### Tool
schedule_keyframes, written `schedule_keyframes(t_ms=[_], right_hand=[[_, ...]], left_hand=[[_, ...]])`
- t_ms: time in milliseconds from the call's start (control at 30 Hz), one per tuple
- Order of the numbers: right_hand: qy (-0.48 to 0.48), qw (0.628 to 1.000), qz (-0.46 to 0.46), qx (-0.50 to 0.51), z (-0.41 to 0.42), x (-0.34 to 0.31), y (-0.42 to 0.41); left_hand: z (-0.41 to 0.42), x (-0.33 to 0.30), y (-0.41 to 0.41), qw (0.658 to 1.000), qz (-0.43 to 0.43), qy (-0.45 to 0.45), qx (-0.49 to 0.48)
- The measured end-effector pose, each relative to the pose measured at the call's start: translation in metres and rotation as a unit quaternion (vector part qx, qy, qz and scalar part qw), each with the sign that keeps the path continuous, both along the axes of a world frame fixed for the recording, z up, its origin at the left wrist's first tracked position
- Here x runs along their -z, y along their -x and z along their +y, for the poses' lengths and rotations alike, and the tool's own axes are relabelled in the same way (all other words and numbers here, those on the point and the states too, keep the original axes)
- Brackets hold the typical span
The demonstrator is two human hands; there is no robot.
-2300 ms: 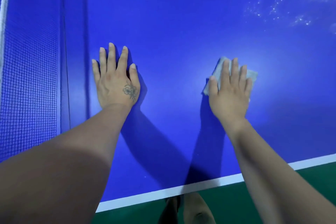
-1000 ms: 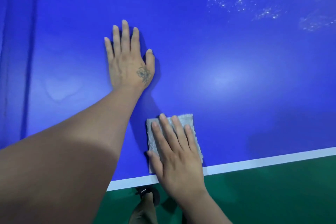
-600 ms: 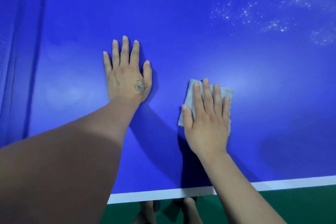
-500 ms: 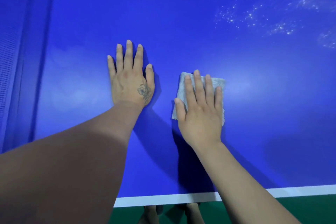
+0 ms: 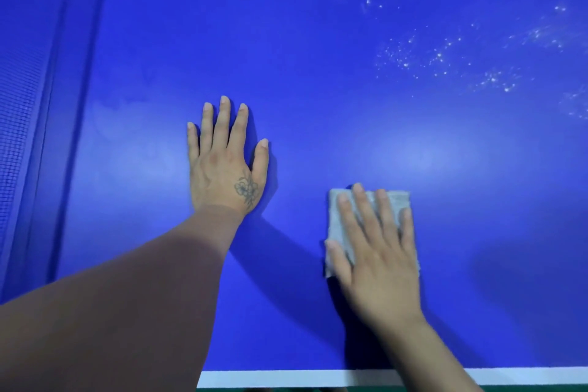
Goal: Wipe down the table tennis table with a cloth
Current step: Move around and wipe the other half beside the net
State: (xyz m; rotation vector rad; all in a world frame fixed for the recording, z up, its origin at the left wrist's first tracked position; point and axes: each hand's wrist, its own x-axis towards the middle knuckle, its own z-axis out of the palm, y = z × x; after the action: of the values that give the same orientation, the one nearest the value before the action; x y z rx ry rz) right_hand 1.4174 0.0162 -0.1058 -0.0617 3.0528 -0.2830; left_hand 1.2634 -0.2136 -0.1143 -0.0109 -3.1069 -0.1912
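**Blue playing surface, two hands, one cloth**

Surface (image 5: pixel 334 51): deep blue table tennis top, filling nearly the whole view. White edge line (image 5: pixel 286 378) along the near border; strip of green floor (image 5: pixel 541 388) just past it at bottom right.

Left hand (image 5: pixel 222 165): bare, flat on the surface, palm down, fingers spread wide and pointing away from the white edge line. Holding nothing. Small flower tattoo (image 5: pixel 245 189) on the back of the hand near the thumb base. Forearm reaching in from the lower left corner, partly in shadow.

Right hand (image 5: pixel 375 258): bare, flat and palm down, fingers extended and slightly apart, pressed onto the cloth. Slightly blurred. Closer to the white edge line than the left hand, and well apart from it.

Cloth (image 5: pixel 340 223): pale grey, folded to a rough rectangle, lying flat on the surface under the right hand's fingers and palm. Top edge and left side showing beyond the fingers.

Net (image 5: pixel 19 124): blue mesh along the far left margin, on the far side of the left hand from the cloth.

White specks (image 5: pixel 445 57): scattered patch on the surface, upper right, well beyond the cloth.
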Motion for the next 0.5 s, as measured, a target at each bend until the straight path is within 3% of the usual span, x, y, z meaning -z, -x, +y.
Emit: schedule_keyframes(t_ms=[233, 367, 500], right_hand=[[-0.014, 0.993, -0.003, 0.117, 0.015, 0.009, 0.133], [-0.014, 0.998, 0.005, 0.066, -0.026, 0.010, 0.174], [-0.010, 1.000, 0.008, -0.020, -0.051, 0.004, 0.144]], left_hand=[[0.000, 0.001, 0.000, 1.000, 0.004, -0.005, 0.003], [0.002, 0.002, 0.002, 1.000, 0.010, -0.005, 0.003], [0.003, 0.002, 0.002, 1.000, 0.010, -0.008, 0.003]])
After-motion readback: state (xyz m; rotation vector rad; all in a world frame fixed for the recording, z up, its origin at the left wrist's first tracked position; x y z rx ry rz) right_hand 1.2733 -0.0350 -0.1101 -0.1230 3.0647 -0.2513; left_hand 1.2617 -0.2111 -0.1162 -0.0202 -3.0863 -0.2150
